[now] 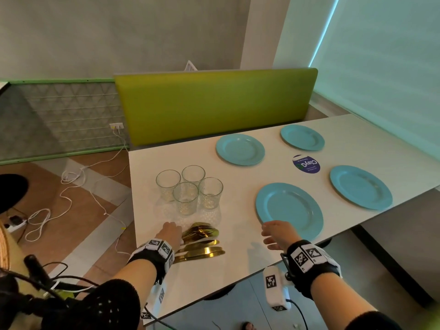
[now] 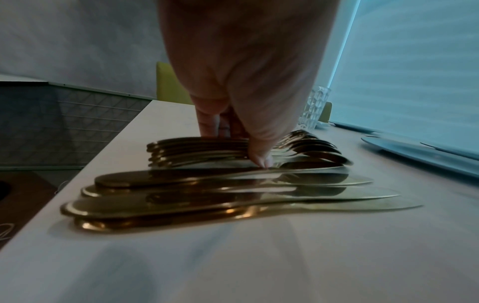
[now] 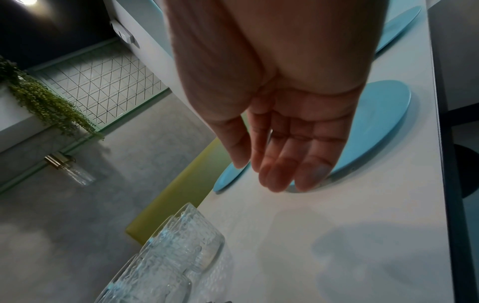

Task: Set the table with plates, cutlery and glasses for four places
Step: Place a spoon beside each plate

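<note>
At seven o'clock on the desk [image 1: 238, 253], our left hand [image 1: 169, 234] pinches the gold cutlery [image 1: 200, 244], handles pointing nine o'clock. Our right hand [image 1: 277, 235], fingers relaxed and empty, hovers beside the nearest plate [image 1: 289, 207]; glasses [image 1: 189, 189] cluster at eleven.

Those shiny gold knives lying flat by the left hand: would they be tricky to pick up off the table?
Probably a bit. The flat gold knives lie flush on the smooth white table, so fingertips may slip before getting under an edge. They overlap, so lifting one could drag its neighbours. They look stiff metal, unlikely to bend or roll.
</note>
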A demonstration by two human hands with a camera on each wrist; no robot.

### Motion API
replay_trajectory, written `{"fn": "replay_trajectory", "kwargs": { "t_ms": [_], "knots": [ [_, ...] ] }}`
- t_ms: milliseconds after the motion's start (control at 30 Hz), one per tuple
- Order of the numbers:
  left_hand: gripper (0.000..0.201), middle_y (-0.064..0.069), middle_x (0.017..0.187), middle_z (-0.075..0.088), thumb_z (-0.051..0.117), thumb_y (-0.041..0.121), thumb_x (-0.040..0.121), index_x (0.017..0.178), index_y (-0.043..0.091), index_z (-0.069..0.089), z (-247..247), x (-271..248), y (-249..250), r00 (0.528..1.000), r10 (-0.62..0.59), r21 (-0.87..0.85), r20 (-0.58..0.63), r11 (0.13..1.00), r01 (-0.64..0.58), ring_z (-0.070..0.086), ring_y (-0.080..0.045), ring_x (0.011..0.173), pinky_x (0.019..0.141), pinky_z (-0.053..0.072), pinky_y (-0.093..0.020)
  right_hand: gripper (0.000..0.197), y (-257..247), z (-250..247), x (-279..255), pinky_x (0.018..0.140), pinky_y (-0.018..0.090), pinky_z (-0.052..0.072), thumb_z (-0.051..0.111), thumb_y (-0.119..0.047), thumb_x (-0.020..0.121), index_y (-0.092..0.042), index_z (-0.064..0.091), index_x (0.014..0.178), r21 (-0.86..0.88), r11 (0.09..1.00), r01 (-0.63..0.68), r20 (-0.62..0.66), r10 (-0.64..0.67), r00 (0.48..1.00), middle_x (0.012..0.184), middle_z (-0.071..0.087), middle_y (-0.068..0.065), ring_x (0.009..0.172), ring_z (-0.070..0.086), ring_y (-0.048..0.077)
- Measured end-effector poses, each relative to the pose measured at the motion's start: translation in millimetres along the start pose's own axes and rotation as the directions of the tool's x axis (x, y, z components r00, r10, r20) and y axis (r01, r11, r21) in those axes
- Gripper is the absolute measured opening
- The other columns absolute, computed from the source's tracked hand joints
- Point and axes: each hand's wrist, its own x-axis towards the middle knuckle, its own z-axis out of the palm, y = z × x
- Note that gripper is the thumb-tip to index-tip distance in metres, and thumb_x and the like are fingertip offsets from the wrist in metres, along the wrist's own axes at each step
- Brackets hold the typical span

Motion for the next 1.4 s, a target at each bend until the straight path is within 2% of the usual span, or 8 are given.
{"fn": "replay_trajectory", "kwargs": {
  "t_ms": [167,633,867,967,1100,1233,1333,1400],
  "knots": [
    [0.037,-0.012,0.138,0.038,0.038,0.008,0.097,0.134,0.006,0.038,7,3,10,0.999,0.029,0.008,-0.018,1.000,-0.029,0.037,-0.026,0.130,0.105,0.037,-0.033,0.021,4,-4,-1,0.054,0.027,0.044,0.049,-0.007,0.094,-0.013,0.056,0.075,-0.014,1.000,-0.009,-0.025,0.009,1.000,0.074,0.057,0.005,0.057,0.052,0.017],
    [0.038,-0.013,0.137,0.039,0.032,-0.001,0.095,0.132,0.005,0.035,-11,0,13,0.992,0.113,-0.126,-0.052,0.985,-0.119,0.038,-0.025,0.129,0.106,0.035,-0.034,0.019,4,-5,0,0.054,0.026,0.045,0.050,-0.008,0.094,-0.013,0.058,0.077,-0.065,0.998,0.012,-0.019,-0.013,1.000,0.075,0.058,0.005,0.058,0.053,0.017],
    [0.029,-0.019,0.123,0.054,0.038,0.014,0.100,0.123,-0.002,0.045,-67,-12,72,0.965,0.244,-0.404,-0.097,0.877,-0.262,0.054,-0.030,0.113,0.084,0.041,-0.030,0.010,-17,2,-5,0.054,0.024,0.044,0.051,-0.011,0.093,-0.007,0.059,0.096,-0.107,0.991,0.085,0.030,-0.082,0.996,0.074,0.056,0.002,0.058,0.052,0.014],
    [0.031,-0.018,0.114,0.057,0.038,0.021,0.100,0.120,-0.001,0.045,-91,-18,101,0.956,0.281,-0.548,-0.089,0.788,-0.282,0.056,-0.032,0.106,0.085,0.044,-0.035,0.015,-31,5,-6,0.054,0.023,0.046,0.053,-0.023,0.094,-0.011,0.058,0.102,-0.066,0.985,0.159,0.063,-0.155,0.986,0.077,0.058,0.000,0.059,0.054,0.013],
    [0.011,0.000,0.077,0.046,0.038,0.015,0.099,0.102,0.006,0.044,-103,-20,139,0.934,0.351,-0.828,-0.066,0.504,-0.248,0.045,-0.010,0.066,0.060,0.043,-0.022,0.012,-45,-4,-3,0.057,0.025,0.048,0.052,-0.022,0.095,-0.014,0.061,0.098,-0.003,0.964,0.265,0.027,-0.265,0.964,0.078,0.062,0.000,0.060,0.056,0.014],
    [0.021,-0.003,0.076,0.048,0.039,0.012,0.100,0.110,0.000,0.052,-107,-15,171,0.909,0.411,-0.944,-0.067,0.268,-0.191,0.047,-0.012,0.062,0.054,0.046,-0.021,0.017,-48,-26,8,0.059,0.024,0.048,0.054,-0.015,0.094,-0.017,0.062,0.079,-0.005,0.955,0.298,-0.073,-0.297,0.952,0.074,0.063,0.001,0.060,0.055,0.013],
    [0.024,-0.003,0.070,0.045,0.033,0.011,0.102,0.085,0.011,0.051,-113,-11,194,0.914,0.404,-0.980,-0.047,0.160,-0.121,0.044,-0.012,0.059,0.044,0.044,-0.015,0.012,-48,-47,20,0.058,0.022,0.048,0.055,-0.014,0.093,-0.011,0.065,0.086,0.004,0.957,0.291,-0.115,-0.289,0.950,0.075,0.063,0.001,0.060,0.056,0.011],
    [0.028,-0.003,0.068,0.044,0.032,0.012,0.102,0.079,0.013,0.049,-117,-4,211,0.922,0.385,-0.986,-0.036,0.137,-0.096,0.043,-0.012,0.059,0.047,0.043,-0.017,0.013,-49,-62,31,0.058,0.022,0.048,0.055,-0.015,0.093,-0.009,0.065,0.089,-0.002,0.958,0.288,-0.120,-0.286,0.951,0.075,0.063,0.000,0.061,0.056,0.011]
  ]
}}
